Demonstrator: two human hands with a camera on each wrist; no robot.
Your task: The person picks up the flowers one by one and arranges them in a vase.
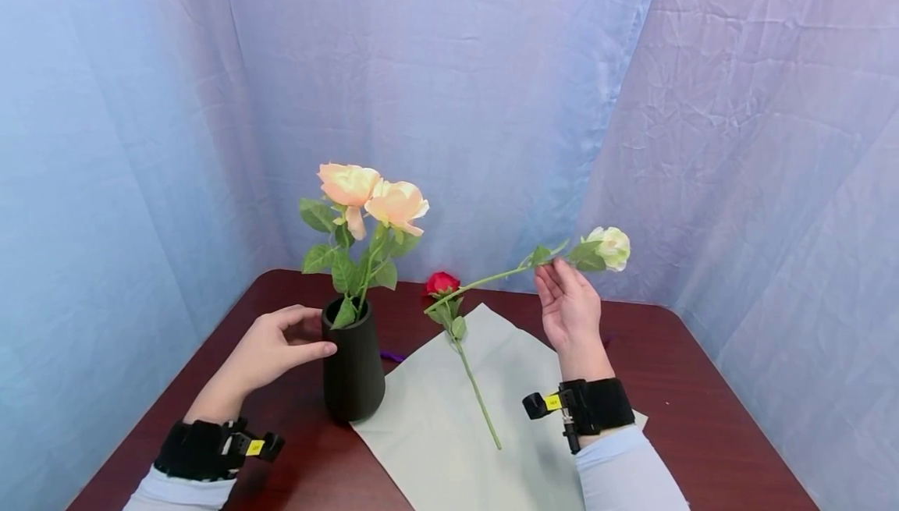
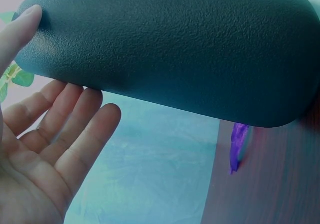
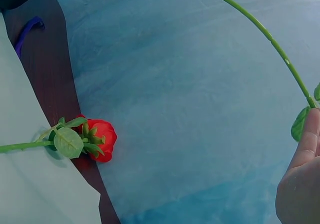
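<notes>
My left hand (image 1: pixel 309 333) reaches around the upper part of a black vase (image 1: pixel 353 374) that stands on the table. In the left wrist view the thumb (image 2: pixel 22 27) touches the vase (image 2: pixel 175 49) while the fingers (image 2: pixel 75 119) lie straight just behind it. Two peach roses (image 1: pixel 372 197) stand in the vase. My right hand (image 1: pixel 558 267) pinches the green stem of a white rose (image 1: pixel 612 247) and holds it in the air, stem end pointing left. A red rose (image 1: pixel 442 283) lies on the paper beneath it, also seen as a red rose (image 3: pixel 100 139) in the right wrist view.
A pale green paper sheet (image 1: pixel 435 425) covers the middle of the dark red table (image 1: pixel 702 417). A purple ribbon (image 1: pixel 393 356) lies behind the vase at the paper's edge. Blue cloth (image 1: pixel 456 66) hangs close around the table's back and sides.
</notes>
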